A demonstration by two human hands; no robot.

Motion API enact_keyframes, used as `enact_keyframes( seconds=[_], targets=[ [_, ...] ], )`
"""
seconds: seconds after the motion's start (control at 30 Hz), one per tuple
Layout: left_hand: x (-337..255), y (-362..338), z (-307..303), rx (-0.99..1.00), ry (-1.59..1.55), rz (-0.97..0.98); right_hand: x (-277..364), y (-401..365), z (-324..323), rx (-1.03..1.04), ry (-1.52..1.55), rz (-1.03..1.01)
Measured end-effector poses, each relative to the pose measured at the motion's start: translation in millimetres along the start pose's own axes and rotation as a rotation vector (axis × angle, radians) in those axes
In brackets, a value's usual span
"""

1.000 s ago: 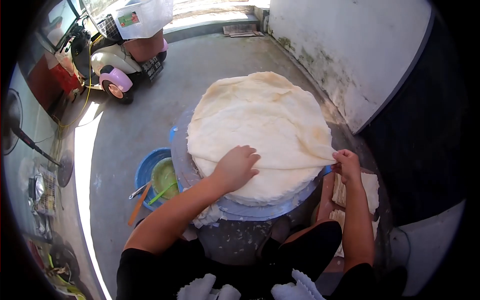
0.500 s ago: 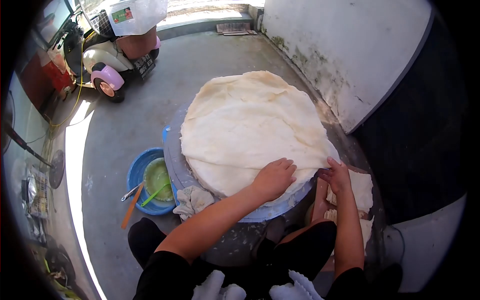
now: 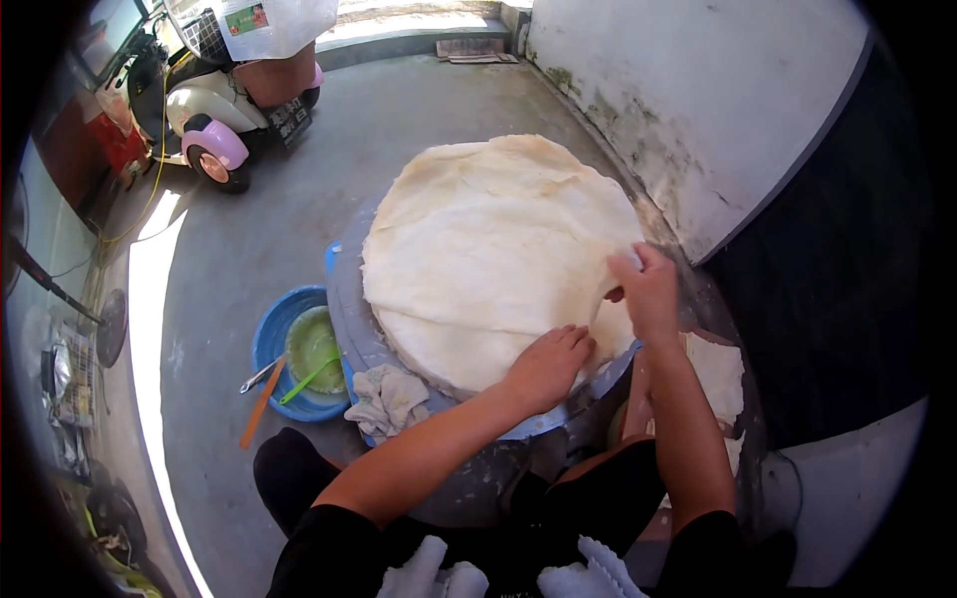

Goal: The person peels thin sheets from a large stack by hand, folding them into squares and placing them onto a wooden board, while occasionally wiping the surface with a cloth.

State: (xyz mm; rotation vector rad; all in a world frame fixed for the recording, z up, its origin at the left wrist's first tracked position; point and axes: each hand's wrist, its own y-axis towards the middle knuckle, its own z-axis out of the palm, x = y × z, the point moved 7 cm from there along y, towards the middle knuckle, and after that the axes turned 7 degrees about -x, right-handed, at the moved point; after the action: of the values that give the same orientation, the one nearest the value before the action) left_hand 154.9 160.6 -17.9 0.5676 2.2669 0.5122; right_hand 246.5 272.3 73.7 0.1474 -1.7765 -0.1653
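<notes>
A large round stack of pale, thin sheets (image 3: 478, 239) lies on a round grey board (image 3: 356, 329). My left hand (image 3: 551, 367) rests palm down on the stack's near edge, its fingers lying flat on the top sheet. At the right edge, my right hand (image 3: 643, 284) pinches the rim of the top sheet, which is lifted a little and creased between the two hands. A crumpled cloth (image 3: 387, 401) sits at the board's near left edge.
Left of the board stands a blue basin (image 3: 271, 344) with a bowl of greenish liquid (image 3: 312, 344), a green utensil and a wooden stick (image 3: 261, 404). More pale sheets (image 3: 716, 379) lie at the right. A scooter (image 3: 214, 130) and a wall (image 3: 688, 110) stand beyond.
My right hand has moved up and away along the stack's right edge, pulling the sheet's rim with it. My left hand has slid slightly nearer to me.
</notes>
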Motion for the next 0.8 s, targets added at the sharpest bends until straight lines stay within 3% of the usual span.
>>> enact_keyframes(
  seconds=[0.13, 0.17, 0.23, 0.3, 0.37, 0.43, 0.47, 0.57, 0.6, 0.67, 0.8],
  targets=[
    [3, -13, 3, -0.095, 0.017, 0.04, -19, -26, 120, 0.199, -0.739, -0.472],
    [7, -15, 1, -0.027, -0.069, -0.075, -22, -33, 128, 0.2, -0.739, -0.475],
    [8, -18, -12, 0.019, -0.202, -0.214, -31, -48, 152, 0.413, -0.868, -0.464],
    [4, -24, -24, 0.0, -0.074, -0.141, -27, -45, 146, 0.452, -0.786, -0.405],
    [2, -29, -36, -0.008, 0.047, -0.067, -21, -35, 127, 0.518, -0.662, -0.186],
    [-6, -26, -67, -0.275, 0.158, 0.104, -22, -17, 104, 0.406, -0.648, -0.245],
    [-5, -23, -71, -0.279, 0.16, 0.101, -19, -8, 92, 0.289, -0.628, -0.307],
    [5, -22, -77, -0.292, 0.336, -0.016, -46, 8, 82, 0.206, -0.569, -0.434],
    [15, -26, -69, -0.209, 0.372, -0.075, -61, 13, 83, 0.206, -0.569, -0.435],
    [22, -27, -67, -0.125, 0.41, -0.131, -88, 18, 90, 0.347, -0.384, -0.332],
    [23, -25, -67, 0.007, 0.407, -0.184, -78, 18, 84, 0.386, -0.272, -0.174]
  ],
)
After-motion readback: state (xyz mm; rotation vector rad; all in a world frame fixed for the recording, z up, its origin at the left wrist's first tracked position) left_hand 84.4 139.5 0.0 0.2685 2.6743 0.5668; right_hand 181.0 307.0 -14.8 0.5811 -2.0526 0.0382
